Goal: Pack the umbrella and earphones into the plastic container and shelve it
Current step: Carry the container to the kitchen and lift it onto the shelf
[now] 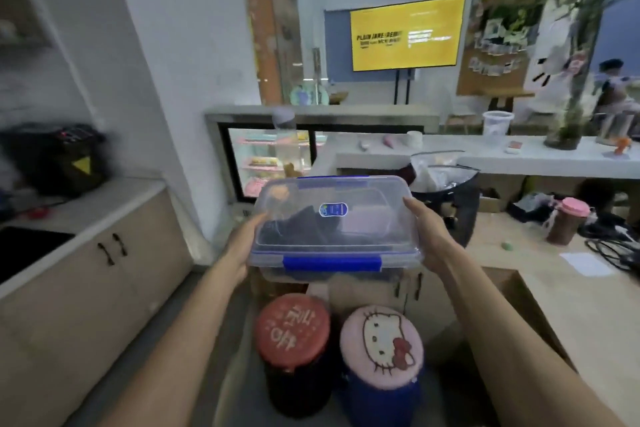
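Observation:
A clear plastic container (334, 229) with a lid and blue clips is held in the air in front of me, above the floor. My left hand (242, 246) grips its left side and my right hand (427, 232) grips its right side. Through the lid I see a dark folded thing, the umbrella (301, 225). The earphones cannot be made out inside.
Two round stools, a red one (292, 329) and a pink cat-face one (381, 340), stand on the floor below the container. A white counter with beige cabinets (104, 253) runs at the left. A wooden table (554, 288) with a pink-lidded bottle and cables sits at the right.

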### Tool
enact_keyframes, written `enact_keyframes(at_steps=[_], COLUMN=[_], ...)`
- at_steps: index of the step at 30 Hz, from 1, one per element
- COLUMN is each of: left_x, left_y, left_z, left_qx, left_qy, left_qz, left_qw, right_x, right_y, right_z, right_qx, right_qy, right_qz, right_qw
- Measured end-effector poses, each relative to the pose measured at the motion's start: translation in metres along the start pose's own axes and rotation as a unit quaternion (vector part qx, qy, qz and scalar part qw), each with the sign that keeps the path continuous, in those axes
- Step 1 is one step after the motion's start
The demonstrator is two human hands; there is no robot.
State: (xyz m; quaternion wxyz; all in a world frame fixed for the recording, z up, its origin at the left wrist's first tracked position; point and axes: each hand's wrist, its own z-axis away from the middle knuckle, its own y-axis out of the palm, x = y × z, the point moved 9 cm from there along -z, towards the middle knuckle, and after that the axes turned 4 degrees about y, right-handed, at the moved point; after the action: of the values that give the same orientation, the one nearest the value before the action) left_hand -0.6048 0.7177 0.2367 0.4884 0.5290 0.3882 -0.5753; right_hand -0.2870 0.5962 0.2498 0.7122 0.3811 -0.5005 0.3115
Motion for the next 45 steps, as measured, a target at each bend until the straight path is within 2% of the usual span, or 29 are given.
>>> enact_keyframes(at_steps=[9, 16, 23, 33, 36, 45], left_x=[-0.035, -0.049, -0.09, -0.149, -0.168, -0.216], left_y=[-0.246, -0.397, -0.526, -0.681, -0.727, -0.875], left_z=[-0.006, -0.001, -0.013, -0.03, -0.036, -0.046], left_qx=[-0.184, -0.294, -0.393, -0.478, -0.497, -0.558], left_qy=[-0.022, -0.026, 0.015, 0.08, 0.102, 0.096], left_qz=[0.059, 0.088, 0.083, 0.154, 0.154, 0.098], left_qw=[0.981, 0.951, 0.916, 0.861, 0.848, 0.819], right_x=[-0.042, -0.074, -0.096, -0.097, -0.096, -0.095], right_y=[0.275, 0.469, 0.658, 0.902, 0.964, 1.157], right_z=[-0.043, -0.067, -0.09, -0.093, -0.089, -0.072], right_qx=[0.169, 0.272, 0.363, 0.487, 0.504, 0.543], right_qy=[0.057, 0.094, 0.105, 0.112, 0.12, 0.1], right_qz=[0.015, 0.055, 0.071, 0.07, 0.071, 0.09], right_qw=[0.984, 0.956, 0.923, 0.864, 0.852, 0.829])
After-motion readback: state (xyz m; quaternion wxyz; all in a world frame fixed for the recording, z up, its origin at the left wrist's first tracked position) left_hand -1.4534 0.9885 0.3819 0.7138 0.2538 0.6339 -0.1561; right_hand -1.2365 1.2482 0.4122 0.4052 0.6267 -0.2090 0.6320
